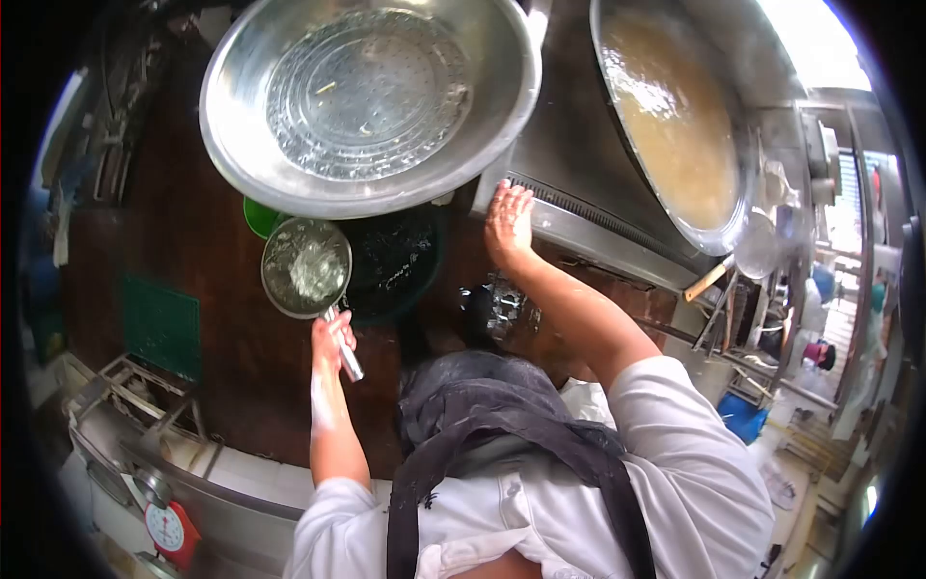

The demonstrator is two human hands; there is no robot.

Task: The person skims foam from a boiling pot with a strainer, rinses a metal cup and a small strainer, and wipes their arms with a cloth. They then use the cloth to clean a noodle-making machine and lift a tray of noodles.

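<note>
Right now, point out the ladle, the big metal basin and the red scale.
Ladle (289, 259), head view: on its bowl.
Big metal basin (239, 111), head view: on its inner wall.
Red scale (166, 528), head view: on its dial.

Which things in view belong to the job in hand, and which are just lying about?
Part of the job, judging by the hands:
ladle, held in the left hand
ledge, under the right hand
bowl, probably
pot of brown liquid, perhaps

Apparently just lying about:
red scale
green panel
blue bin
</note>
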